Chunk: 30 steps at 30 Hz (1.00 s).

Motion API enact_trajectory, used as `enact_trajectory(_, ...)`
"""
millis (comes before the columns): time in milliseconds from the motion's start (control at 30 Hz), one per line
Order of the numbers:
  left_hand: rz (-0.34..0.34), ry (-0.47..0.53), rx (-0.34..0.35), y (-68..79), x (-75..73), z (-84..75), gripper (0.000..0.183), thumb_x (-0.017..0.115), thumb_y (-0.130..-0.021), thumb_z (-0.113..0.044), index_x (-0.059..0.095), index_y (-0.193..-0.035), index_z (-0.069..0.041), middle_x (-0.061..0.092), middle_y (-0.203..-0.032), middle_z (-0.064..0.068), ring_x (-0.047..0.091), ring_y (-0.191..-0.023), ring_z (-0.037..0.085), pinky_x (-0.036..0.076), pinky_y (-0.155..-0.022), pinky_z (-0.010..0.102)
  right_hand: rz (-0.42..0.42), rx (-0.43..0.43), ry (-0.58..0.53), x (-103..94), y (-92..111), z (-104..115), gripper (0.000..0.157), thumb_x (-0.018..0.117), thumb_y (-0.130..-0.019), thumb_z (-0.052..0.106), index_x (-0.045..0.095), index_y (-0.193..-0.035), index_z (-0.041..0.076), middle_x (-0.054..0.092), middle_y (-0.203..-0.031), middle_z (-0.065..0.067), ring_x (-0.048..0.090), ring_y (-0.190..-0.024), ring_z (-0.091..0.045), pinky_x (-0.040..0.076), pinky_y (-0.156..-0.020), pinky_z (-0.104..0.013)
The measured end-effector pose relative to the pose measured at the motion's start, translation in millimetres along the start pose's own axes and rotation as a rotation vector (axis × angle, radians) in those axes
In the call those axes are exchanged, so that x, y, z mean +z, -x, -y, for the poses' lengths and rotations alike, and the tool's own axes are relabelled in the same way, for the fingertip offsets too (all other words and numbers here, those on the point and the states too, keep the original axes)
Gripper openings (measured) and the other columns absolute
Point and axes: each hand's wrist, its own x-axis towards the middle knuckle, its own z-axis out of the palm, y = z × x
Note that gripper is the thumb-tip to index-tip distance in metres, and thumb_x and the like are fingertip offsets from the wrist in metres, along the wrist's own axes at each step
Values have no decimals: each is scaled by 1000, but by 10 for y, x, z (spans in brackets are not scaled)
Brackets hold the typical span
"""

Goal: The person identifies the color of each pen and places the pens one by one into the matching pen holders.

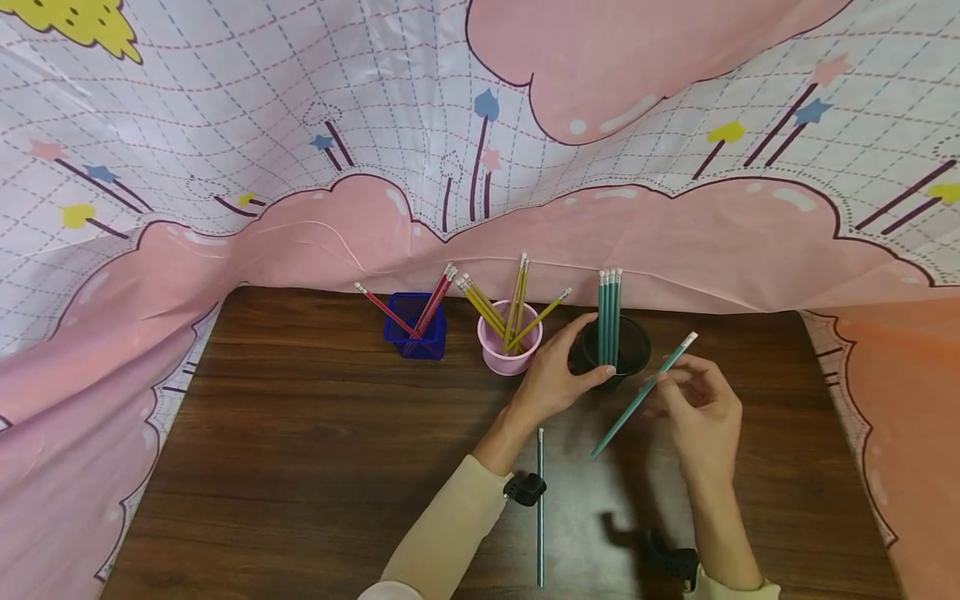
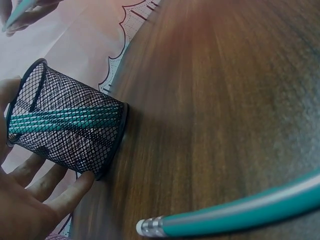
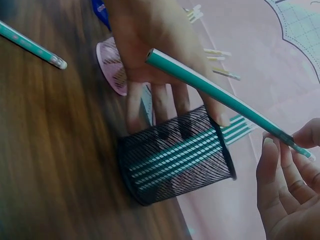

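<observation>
My left hand (image 1: 558, 372) grips the side of a round black mesh pencil cup (image 2: 75, 117), its thumb near the rim. Several green pencils (image 1: 609, 317) stand in that cup, white erasers up. To the cup's right, my right hand (image 1: 701, 412) pinches one green pencil (image 1: 637, 402) near its eraser end, and the pencil slants down to the left. In the right wrist view its unsharpened end (image 3: 155, 57) points at the upper left. Another green pencil (image 1: 540, 517) lies on the table beside my left wrist.
Left of the black cup stands a pink cup (image 1: 506, 364) with several yellow pencils (image 1: 517, 304). Farther left is a square blue cup (image 1: 420, 346) with red pencils (image 1: 435, 304). The wooden table (image 1: 315, 467) meets a patterned cloth (image 1: 420, 217) behind and at the sides.
</observation>
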Motion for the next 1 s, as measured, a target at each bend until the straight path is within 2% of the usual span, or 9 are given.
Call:
enact_trajectory(200,2,8,-15,6,1,-9,79,78,-84,-45,38,-151,-30,50,-145,-4,43,-134,6,37,-110,28,-16,-21,-26,-35,-128,52,22,65,-88,-9,62,-110,-11,68,-79,-9,64,-60,-15,55,-47,-28)
enact_trajectory(500,1,13,-31,7,-3,4,79,77,-84,-47,38,-151,-31,49,-147,-5,42,-135,6,37,-110,29,-33,-51,-59,-18,-372,167,23,67,-88,-8,62,-110,-11,68,-78,-11,67,-60,-19,55,-47,-27)
enact_trajectory(767,8,17,-43,11,-13,5,79,77,-84,-46,38,-151,-33,49,-147,-3,42,-136,6,37,-110,29,-37,-77,-99,-24,-527,178,21,67,-88,-8,61,-107,-12,68,-77,-13,68,-61,-20,55,-46,-27)
enact_trajectory(1000,19,15,-37,5,-14,-2,79,76,-85,-48,36,-151,-36,48,-148,-7,40,-136,4,36,-111,30,-95,-90,-83,19,-749,253,18,66,-87,-7,66,-104,-7,67,-81,-11,68,-58,-17,54,-46,-26)
